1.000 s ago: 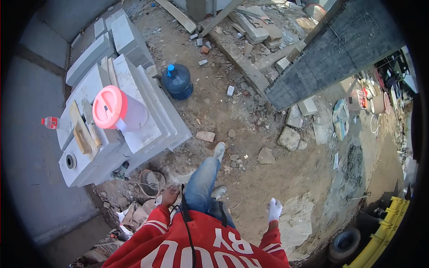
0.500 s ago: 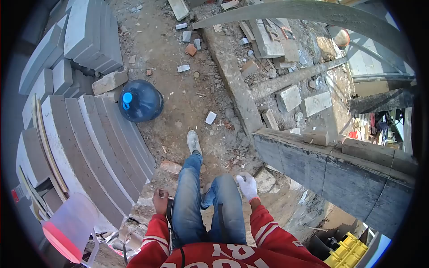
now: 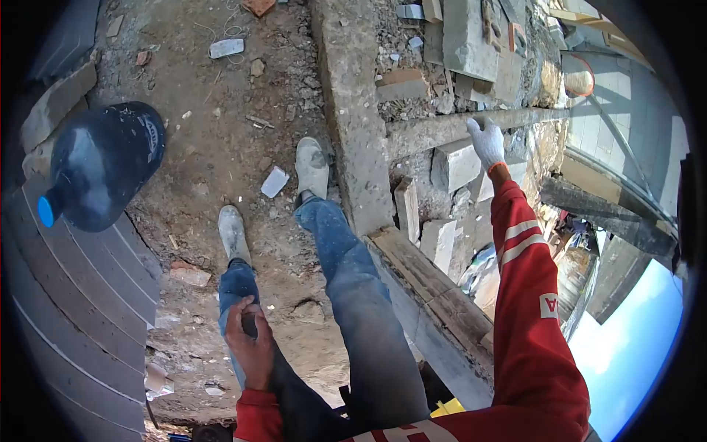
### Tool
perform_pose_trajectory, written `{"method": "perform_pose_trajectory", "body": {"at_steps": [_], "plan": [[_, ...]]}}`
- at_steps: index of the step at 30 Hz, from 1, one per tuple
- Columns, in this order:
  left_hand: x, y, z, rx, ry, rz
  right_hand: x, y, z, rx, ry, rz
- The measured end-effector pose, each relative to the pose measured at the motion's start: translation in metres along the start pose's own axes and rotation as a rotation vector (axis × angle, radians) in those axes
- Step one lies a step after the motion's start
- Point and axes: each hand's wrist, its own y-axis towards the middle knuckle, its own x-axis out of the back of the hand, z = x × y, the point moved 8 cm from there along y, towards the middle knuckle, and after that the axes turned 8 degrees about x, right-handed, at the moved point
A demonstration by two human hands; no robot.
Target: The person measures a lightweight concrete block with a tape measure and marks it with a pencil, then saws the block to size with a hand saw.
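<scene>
My left hand (image 3: 252, 346) is bare and hangs loosely curled in front of my left thigh, a dark gap showing between thumb and fingers. On my right hand (image 3: 487, 144) is a white knit glove with an orange cuff. That arm stretches forward and right, the thumb apart from the bent fingers and nothing visible in them. The hand overlaps a concrete beam (image 3: 416, 136) and is nearest to a pale block (image 3: 454, 165) lying among rubble.
A large blue water jug (image 3: 110, 166) with a blue cap lies at the left, by stacked grey slabs (image 3: 81, 295). A concrete curb (image 3: 353, 110) runs forward beside my right foot. A block wall (image 3: 434, 287) stands at my right. A white fragment (image 3: 275, 182) lies on the dirt.
My view has moved forward and turned right. My right arm has reached out from beside my thigh, over the rubble. Both feet now show, the right one beside the curb.
</scene>
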Motion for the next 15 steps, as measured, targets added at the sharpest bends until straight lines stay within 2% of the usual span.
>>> {"method": "perform_pose_trajectory", "body": {"at_steps": [2, 4, 7, 9, 10, 12, 14, 15], "plan": [[-0.019, 0.003, 0.001, 0.141, -0.050, -0.039, 0.021, 0.062, -0.032, 0.081, -0.144, -0.099], [-0.041, 0.010, -0.013, 0.170, 0.024, 0.029, 0.039, 0.122, -0.061, 0.117, -0.261, -0.122], [-0.060, 0.025, -0.029, 0.135, 0.038, 0.006, 0.057, 0.215, -0.117, 0.133, -0.393, -0.110], [-0.063, 0.032, -0.038, 0.130, 0.081, 0.083, 0.071, 0.242, -0.115, 0.130, -0.460, -0.102], [-0.068, 0.036, -0.043, 0.146, 0.083, 0.117, 0.074, 0.275, -0.140, 0.158, -0.503, -0.086], [-0.072, 0.040, -0.043, 0.202, 0.024, 0.084, 0.088, 0.304, -0.143, 0.181, -0.580, -0.083], [-0.073, 0.050, -0.051, 0.146, 0.083, 0.120, 0.102, 0.321, -0.133, 0.164, -0.643, -0.120], [-0.073, 0.051, -0.051, 0.185, 0.088, 0.071, 0.105, 0.329, -0.126, 0.150, -0.621, -0.077]]}}
